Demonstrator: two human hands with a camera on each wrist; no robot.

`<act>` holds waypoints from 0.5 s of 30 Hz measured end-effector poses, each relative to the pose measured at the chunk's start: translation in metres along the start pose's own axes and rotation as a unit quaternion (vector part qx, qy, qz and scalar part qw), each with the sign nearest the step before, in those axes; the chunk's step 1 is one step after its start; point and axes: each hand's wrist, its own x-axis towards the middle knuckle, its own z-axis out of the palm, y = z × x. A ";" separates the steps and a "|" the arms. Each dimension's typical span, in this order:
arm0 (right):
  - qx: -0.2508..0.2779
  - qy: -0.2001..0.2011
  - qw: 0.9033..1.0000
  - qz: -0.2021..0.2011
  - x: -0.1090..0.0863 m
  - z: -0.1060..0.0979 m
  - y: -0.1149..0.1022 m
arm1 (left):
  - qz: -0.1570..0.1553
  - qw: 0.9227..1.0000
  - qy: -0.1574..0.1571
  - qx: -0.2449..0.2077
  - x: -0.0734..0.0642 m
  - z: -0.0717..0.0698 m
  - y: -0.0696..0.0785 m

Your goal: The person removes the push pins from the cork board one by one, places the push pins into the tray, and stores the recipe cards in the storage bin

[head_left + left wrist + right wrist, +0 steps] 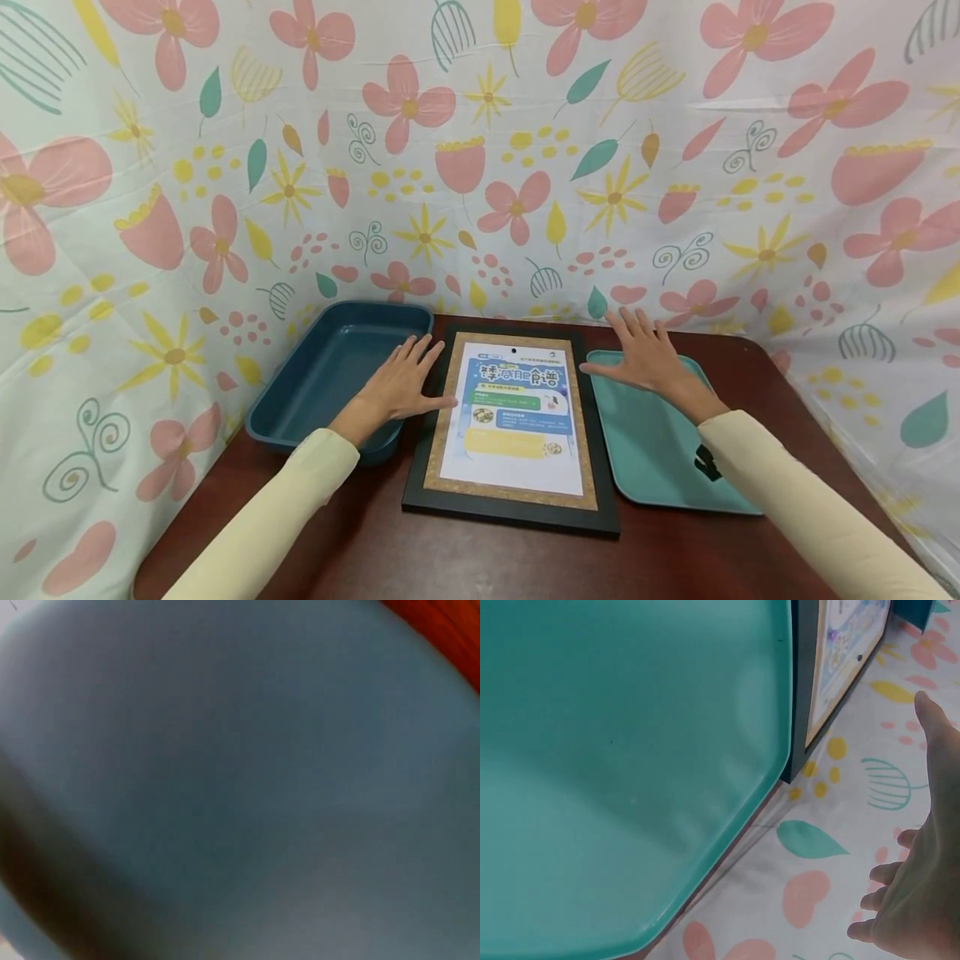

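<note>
A black-framed cork board lies on the table with a printed sheet on it, a dark pin near the sheet's top. My left hand, fingers spread, hovers between the deep blue bin and the board's left side. Over the far-left part of the green tray, my right hand is held with its fingers spread. Neither hand holds anything. Small black objects sit on the tray, partly hidden by the right sleeve. The left wrist view is mostly filled by the blurred blue bin.
The dark reddish-brown table carries the bin, board and tray side by side. A white cloth with flower prints hangs behind the table and along both sides. In the right wrist view, the tray's rim lies beside the board's frame.
</note>
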 end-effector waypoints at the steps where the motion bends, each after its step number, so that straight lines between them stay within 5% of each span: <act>1: 0.001 0.001 1.000 0.000 0.001 0.001 -0.001 | 0.001 1.000 0.000 -0.003 0.000 0.000 0.000; 15: 0.001 -0.025 1.000 0.004 0.008 0.019 -0.012 | -0.004 0.999 -0.035 -0.037 0.002 0.006 0.007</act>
